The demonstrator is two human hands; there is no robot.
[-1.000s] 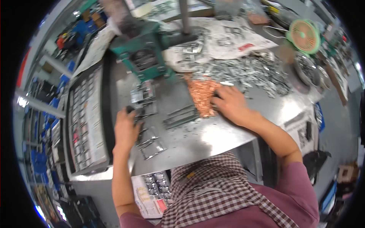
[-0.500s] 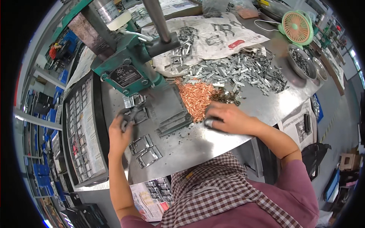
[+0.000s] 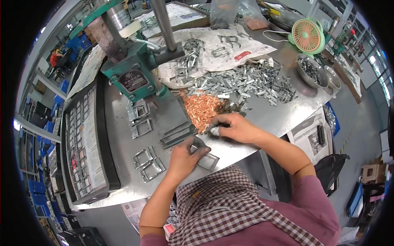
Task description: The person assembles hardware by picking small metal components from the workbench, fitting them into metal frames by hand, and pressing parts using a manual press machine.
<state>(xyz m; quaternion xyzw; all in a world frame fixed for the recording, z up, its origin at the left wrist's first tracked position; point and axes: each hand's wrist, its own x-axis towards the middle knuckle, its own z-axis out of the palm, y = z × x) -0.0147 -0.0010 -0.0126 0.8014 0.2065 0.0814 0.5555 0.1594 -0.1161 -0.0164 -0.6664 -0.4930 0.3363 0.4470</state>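
My left hand [image 3: 185,160] pinches a rectangular metal buckle frame [image 3: 209,162] between thumb and fingers, just over the front of the metal table. Close by on the right, my right hand [image 3: 236,129] has its fingertips pressed together at the near edge of a heap of copper pins [image 3: 201,107]. Whatever lies in that pinch is too small to make out. A silvery wrap covers a fingertip of this hand. Two more buckle frames [image 3: 148,163] lie left of my left hand, and others [image 3: 141,128] lie beside the press base.
A green hand press [image 3: 131,78] with a flat metal block [image 3: 174,119] stands left of the pins. Behind them spreads a pile of small metal pieces [image 3: 242,82]. A black tray [image 3: 108,164] holds rows of frames at left. Back right are a green fan [image 3: 308,36] and metal bowls [image 3: 314,74].
My left hand has come from the frames beside the press toward my right hand, now carrying a buckle frame. My right hand stays by the copper pins, its fingers drawn together.
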